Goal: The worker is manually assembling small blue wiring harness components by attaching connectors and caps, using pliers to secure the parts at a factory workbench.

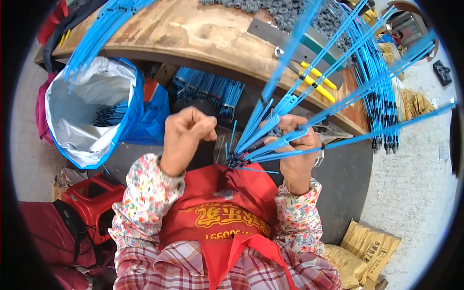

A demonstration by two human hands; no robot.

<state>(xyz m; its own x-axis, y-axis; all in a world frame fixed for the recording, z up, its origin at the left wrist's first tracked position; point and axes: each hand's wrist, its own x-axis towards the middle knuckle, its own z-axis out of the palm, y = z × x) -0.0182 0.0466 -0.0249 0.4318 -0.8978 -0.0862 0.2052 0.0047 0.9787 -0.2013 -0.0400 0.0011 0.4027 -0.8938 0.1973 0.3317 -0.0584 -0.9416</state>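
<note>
My right hand (298,147) is closed around a loose bundle of long, thin blue plastic strips (282,144) with dark fittings on them. The strips fan out up and to the right from the hand. Their lower ends gather in a dark and blue cluster (235,159) over the red apron (217,193). Left of the bundle, my left hand (189,134) is raised and apart from it, its fingers curled and thumb pressed in. Whatever may be between those fingertips does not show. Some strips in the right hand look blurred.
On the wooden bench (193,29) lie small grey fittings (309,21), yellow-handled pliers (316,84) and more strips (113,24). A silver-lined blue bag (89,92) stands at left, holding blue pieces. A red stool (94,198) is below it. Strips hang over the bench's right edge.
</note>
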